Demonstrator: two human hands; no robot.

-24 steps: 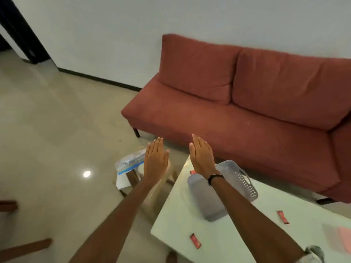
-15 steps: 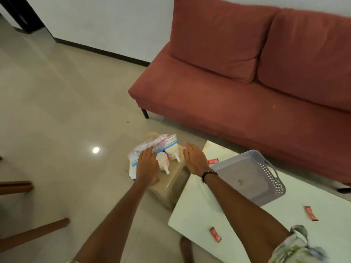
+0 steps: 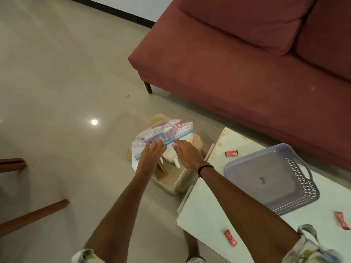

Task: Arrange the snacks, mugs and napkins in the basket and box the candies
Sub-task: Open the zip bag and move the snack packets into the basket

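Pale surface (image 3: 205,211) right of both hands carries a basket (image 3: 269,179) and candies (image 3: 230,240). Red sofa (image 3: 237,63) beyond. Left hand (image 3: 152,156) and right hand (image 3: 187,153), fingers straight, touch a bag (image 3: 165,132).

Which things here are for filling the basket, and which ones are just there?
For the job:
clear zip bag under both hands
white mugs
grey basket
red candies
left hand
right hand

Just there:
red sofa
white table
wooden legs
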